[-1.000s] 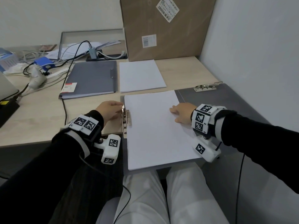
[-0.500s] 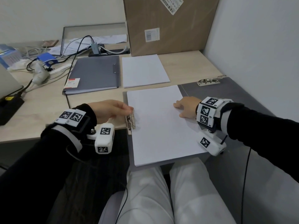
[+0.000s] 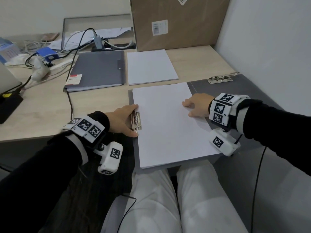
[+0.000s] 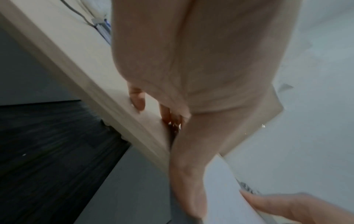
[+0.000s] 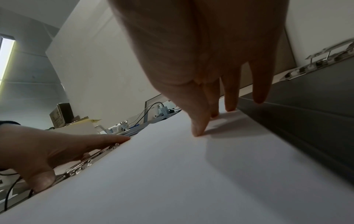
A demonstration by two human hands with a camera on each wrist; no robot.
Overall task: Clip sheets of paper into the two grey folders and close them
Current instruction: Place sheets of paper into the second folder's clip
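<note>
An open grey folder (image 3: 235,91) lies at the table's front edge. A stack of white sheets (image 3: 168,128) covers its left half. My left hand (image 3: 129,120) arches over the metal clip (image 3: 138,121) on the sheets' left edge. Its index finger and thumb touch the paper, and its other fingers curl down at the clip (image 5: 82,165). My right hand (image 3: 190,108) presses straight fingertips (image 5: 197,130) on the sheets' right side. A second clip (image 3: 222,78) sits on the bare right half. The closed grey folder (image 3: 99,69) lies behind, with loose sheets (image 3: 151,66) beside it.
A cardboard box (image 3: 176,22) stands at the back against the wall (image 3: 269,47) on the right. Cables and a power strip (image 3: 50,64) clutter the back left, near a laptop (image 3: 6,81). The open folder overhangs my legs.
My left hand has moved from beside the clip onto it, its index finger reaching the paper's edge. My right hand has stayed pressed on the sheets.
</note>
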